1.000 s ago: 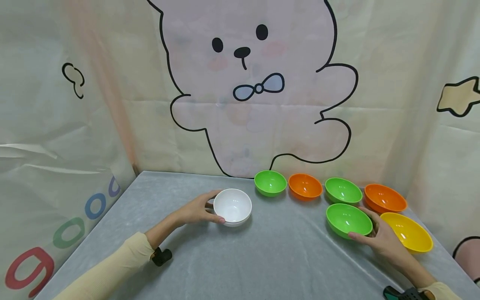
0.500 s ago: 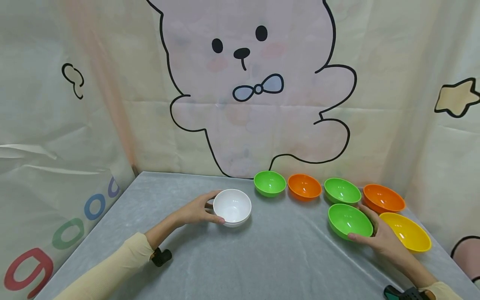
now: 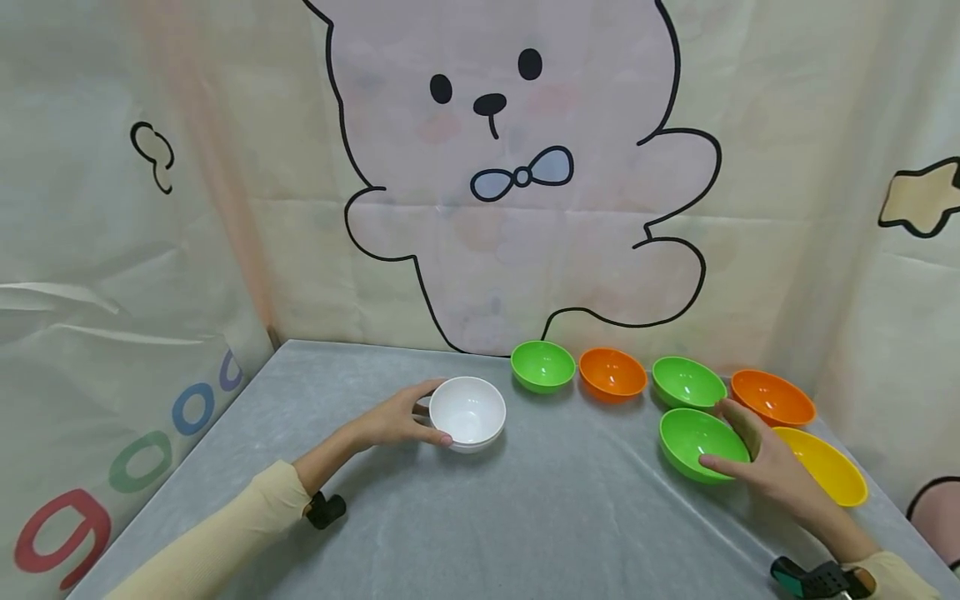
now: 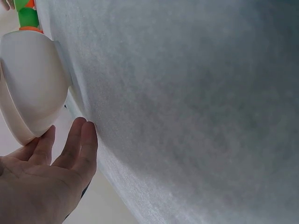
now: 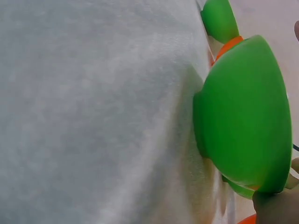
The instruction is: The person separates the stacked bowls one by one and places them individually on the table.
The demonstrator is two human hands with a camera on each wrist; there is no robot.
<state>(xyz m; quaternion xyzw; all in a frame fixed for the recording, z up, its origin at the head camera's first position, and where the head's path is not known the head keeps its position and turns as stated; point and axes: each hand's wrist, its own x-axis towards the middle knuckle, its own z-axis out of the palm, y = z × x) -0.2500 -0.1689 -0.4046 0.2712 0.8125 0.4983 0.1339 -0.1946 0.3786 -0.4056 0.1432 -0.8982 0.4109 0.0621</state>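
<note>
My left hand [image 3: 420, 418] holds a white bowl [image 3: 468, 410] by its left side on the grey table [image 3: 525, 517], thumb on the near rim and fingers round the far side. In the left wrist view the fingers [image 4: 70, 149] lie against the white bowl [image 4: 32, 84] low on its wall. My right hand [image 3: 744, 448] grips the right side of the nearest green bowl [image 3: 696, 437], thumb on the front rim and fingers over the far rim. The right wrist view shows this green bowl [image 5: 247, 112] from outside, with a fingertip [image 5: 275, 207] at its lower edge.
Behind stand a green bowl [image 3: 542, 365], an orange bowl [image 3: 612, 372], another green bowl [image 3: 687, 381] and an orange bowl [image 3: 772, 397] in a row. A yellow bowl [image 3: 825, 477] sits right of my right hand. A cartoon-bear backdrop closes the back and sides.
My right hand's fingers have come up over the green bowl's far rim, and the bowl has shifted slightly to the right. The left hand and white bowl have stayed put.
</note>
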